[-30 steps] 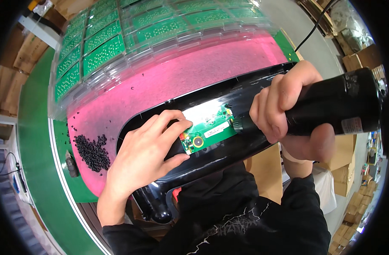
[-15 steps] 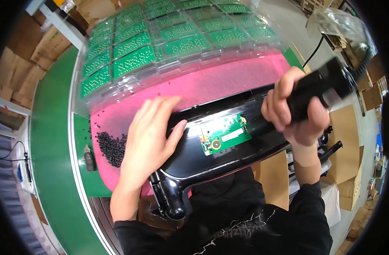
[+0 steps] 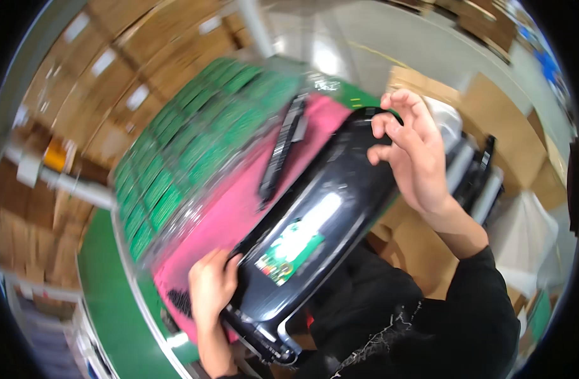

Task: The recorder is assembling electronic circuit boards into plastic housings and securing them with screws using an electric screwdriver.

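A glossy black plastic housing (image 3: 353, 189) lies slantwise in front of me, with a green circuit board (image 3: 283, 265) set on its face. At the housing's near-left end, my left hand (image 3: 212, 287) has its fingers closed on the edge. My right hand (image 3: 416, 151) is raised beside the far-right end, empty, with fingers loosely bent and apart. Beyond the housing, a long black electric screwdriver (image 3: 283, 151) lies on the pink mat (image 3: 207, 234). The picture is smeared by motion, so small details of the board are lost.
Clear trays of green circuit boards (image 3: 195, 132) stand stacked along the mat's far side. A pile of small black screws (image 3: 181, 302) sits by my left hand. An open cardboard box (image 3: 511, 139) with black and grey parts is at the right. Stacked cartons (image 3: 112, 82) rise at far left.
My right hand has let go of the screwdriver, which now lies on the mat. My left hand has shifted to the housing's edge. The whole view has turned, and the housing appears steeper.
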Available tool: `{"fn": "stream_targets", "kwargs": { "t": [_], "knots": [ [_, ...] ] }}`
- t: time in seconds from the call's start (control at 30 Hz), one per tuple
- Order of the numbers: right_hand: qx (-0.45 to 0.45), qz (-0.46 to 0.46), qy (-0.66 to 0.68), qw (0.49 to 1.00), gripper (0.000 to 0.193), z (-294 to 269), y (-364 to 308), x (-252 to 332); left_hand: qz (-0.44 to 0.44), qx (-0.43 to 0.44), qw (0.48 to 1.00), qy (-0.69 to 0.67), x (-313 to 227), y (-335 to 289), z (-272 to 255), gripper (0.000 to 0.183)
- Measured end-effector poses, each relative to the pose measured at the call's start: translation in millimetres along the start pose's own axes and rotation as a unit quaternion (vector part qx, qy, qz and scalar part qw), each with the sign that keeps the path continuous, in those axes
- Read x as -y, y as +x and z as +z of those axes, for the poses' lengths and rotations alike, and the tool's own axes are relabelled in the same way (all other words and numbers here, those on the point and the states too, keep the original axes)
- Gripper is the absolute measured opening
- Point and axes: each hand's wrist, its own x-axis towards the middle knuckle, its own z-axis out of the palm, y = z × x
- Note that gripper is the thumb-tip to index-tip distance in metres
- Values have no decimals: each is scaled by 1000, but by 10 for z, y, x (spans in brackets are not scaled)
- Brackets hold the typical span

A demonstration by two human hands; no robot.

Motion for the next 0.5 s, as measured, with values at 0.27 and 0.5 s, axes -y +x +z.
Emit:
{"fn": "stream_targets", "kwargs": {
  "t": [0.27, 0.5],
  "knots": [
    [-260, -277, -457, 805, 49, -2072, 11, -111, 6, -148, 988, -50, -249, -640, -458, 30],
    [-510, 122, -731, 436, 81, -4238, -1358, -627, -154, -540, 816, 135, 1074, -1828, -791, 21]
  ]
}}
